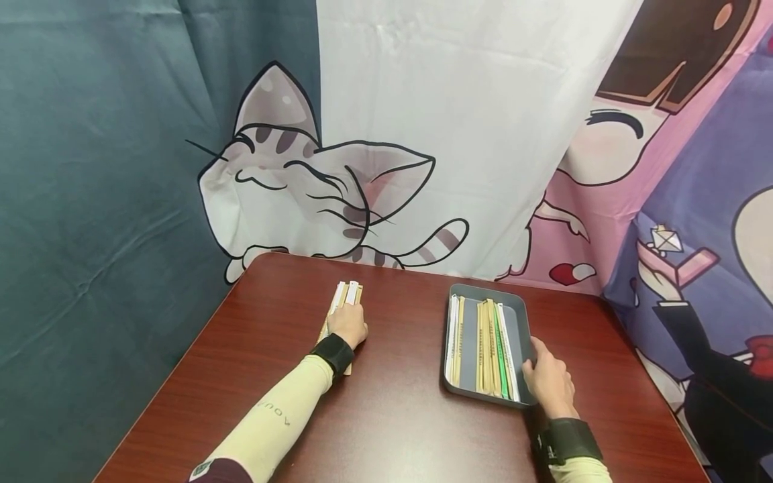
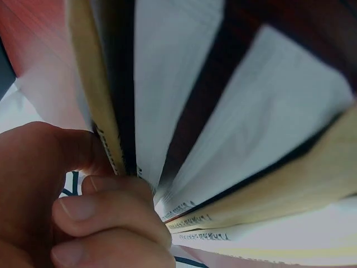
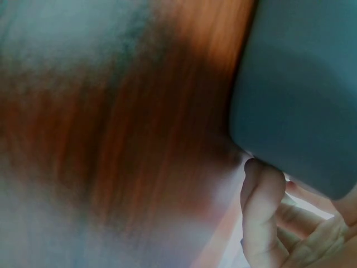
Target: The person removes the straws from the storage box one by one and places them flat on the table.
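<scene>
My left hand (image 1: 348,323) grips a bundle of wrapped chopsticks (image 1: 352,292) in long thin white and tan paper sleeves, left of the table's middle. Close up in the left wrist view, the sleeves (image 2: 173,67) fan out from curled fingers (image 2: 111,209), small print along their edges. To the right lies a grey rectangular tray (image 1: 488,293) with more wrapped chopsticks (image 1: 490,349) lengthwise in it, tan, white and one green. At its right wall my right hand (image 1: 551,381) holds the rim. The right wrist view has fingers (image 3: 262,190) at the tray's edge (image 3: 295,100).
Both hands work over a reddish-brown wooden table (image 1: 398,402). Behind it hangs a curtain with a cartoon cat (image 1: 296,188), and another printed cloth (image 1: 694,221) hangs along the right side. Table surface lies between the bundle and the tray.
</scene>
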{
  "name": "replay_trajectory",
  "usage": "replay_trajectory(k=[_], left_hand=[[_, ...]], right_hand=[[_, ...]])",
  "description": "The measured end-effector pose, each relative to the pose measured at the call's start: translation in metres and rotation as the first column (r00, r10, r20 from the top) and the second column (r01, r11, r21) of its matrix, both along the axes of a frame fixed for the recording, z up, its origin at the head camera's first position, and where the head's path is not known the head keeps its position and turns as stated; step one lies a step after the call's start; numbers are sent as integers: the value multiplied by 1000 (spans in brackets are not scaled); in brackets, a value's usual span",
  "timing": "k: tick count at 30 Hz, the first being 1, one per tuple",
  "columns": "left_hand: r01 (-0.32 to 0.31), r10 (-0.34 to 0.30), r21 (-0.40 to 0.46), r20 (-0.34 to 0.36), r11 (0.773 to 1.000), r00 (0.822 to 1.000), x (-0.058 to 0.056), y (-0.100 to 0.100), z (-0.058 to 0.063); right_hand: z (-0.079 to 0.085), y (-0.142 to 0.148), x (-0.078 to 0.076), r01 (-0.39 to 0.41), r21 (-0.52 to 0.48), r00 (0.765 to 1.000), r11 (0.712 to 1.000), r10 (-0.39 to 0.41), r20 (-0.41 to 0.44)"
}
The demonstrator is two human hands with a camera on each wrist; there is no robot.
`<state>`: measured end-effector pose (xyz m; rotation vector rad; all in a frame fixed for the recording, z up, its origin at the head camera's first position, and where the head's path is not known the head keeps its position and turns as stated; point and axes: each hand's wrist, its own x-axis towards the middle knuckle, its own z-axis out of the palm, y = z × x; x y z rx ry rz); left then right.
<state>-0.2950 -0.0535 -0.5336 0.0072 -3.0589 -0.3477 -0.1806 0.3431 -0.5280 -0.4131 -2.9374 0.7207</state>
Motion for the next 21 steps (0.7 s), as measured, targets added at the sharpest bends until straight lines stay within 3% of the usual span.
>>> replay_trajectory(k=[11, 15, 21], left_hand=[[-13, 12, 21, 32, 1000, 999, -5, -2, 8], [8, -4, 53, -86, 999, 996, -7, 3, 18], [117, -90, 90, -265, 989, 960, -6, 25, 39]], right_hand=[[-2, 1, 1, 2, -13, 1000, 1000, -2, 2], [-1, 1, 1, 0, -10, 1000, 1000, 0, -6], [-1, 2, 0, -3, -11, 1000, 1000, 3, -9]])
